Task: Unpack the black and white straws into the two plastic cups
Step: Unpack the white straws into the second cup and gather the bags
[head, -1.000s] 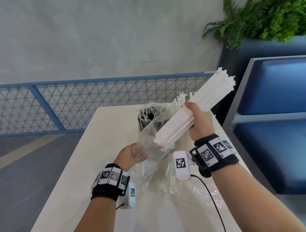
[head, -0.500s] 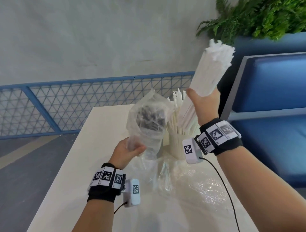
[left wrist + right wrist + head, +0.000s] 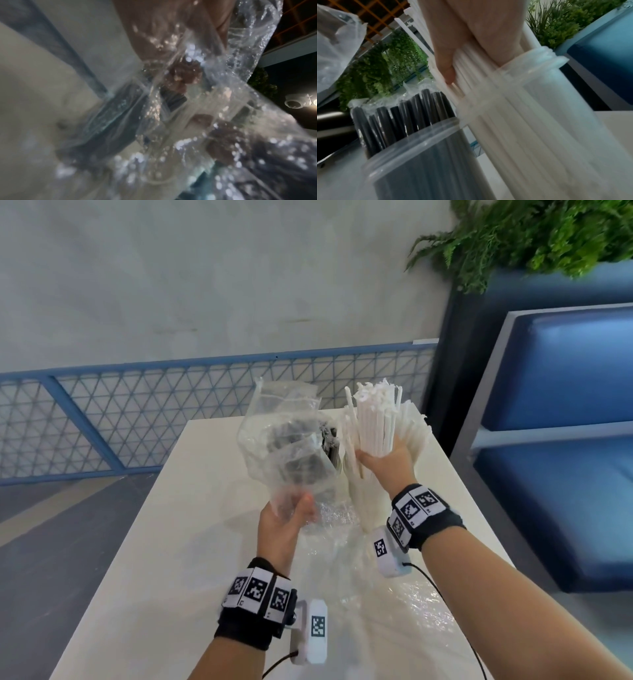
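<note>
My right hand grips a thick bundle of white straws upright, its lower ends inside the translucent right cup. The right wrist view shows those white straws passing the cup's rim, with my fingers wrapped round them. To its left stands the other cup, full of black straws. My left hand pinches a crumpled clear plastic bag and holds it up in front of the black straws. The left wrist view shows only blurred plastic.
Loose clear wrapping lies on the white table near me. A blue bench stands close on the right. A blue mesh fence runs behind the table, and a plant hangs at the upper right.
My right hand has pulled the white bundle out of the bag, swung it upright and brought it down into the right cup. My left hand has lifted the emptied bag.
</note>
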Motion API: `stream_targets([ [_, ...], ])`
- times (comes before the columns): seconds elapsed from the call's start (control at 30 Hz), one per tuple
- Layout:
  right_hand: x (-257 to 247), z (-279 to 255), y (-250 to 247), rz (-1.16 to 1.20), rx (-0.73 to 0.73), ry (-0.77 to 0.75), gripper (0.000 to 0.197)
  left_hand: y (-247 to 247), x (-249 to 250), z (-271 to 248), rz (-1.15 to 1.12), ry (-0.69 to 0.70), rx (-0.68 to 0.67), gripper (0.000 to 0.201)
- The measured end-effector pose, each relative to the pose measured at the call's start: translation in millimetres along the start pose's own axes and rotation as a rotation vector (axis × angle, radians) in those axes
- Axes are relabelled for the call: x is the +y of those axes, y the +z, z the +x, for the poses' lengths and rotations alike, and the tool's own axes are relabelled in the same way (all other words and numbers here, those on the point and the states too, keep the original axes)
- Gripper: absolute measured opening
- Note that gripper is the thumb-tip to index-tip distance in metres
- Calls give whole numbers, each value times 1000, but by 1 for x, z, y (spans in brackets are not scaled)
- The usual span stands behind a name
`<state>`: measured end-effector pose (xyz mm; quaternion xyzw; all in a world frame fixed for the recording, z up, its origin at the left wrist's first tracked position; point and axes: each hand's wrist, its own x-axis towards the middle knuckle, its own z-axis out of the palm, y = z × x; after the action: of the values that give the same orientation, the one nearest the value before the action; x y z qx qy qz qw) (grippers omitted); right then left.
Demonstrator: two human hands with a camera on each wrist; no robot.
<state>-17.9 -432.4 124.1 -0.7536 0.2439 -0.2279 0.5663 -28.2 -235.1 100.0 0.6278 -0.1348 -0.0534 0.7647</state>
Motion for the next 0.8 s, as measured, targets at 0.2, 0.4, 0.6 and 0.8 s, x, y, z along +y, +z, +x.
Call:
stream_targets([
  [0.2, 10, 1, 0, -46, -33, -2, 70, 0, -6, -10, -17, 34, 98, 27],
  [0.4, 10, -45, -22, -99, 50, -184, 83, 3, -6, -28, -115, 2, 171, 42],
  [0.6, 50, -118, -52, -10, -147, -19, 58, 14, -15, -39, -213, -106, 262, 50],
  [0.8, 84, -149, -73, 272, -418, 261, 65, 39, -18, -53, -268, -220, 236, 56],
])
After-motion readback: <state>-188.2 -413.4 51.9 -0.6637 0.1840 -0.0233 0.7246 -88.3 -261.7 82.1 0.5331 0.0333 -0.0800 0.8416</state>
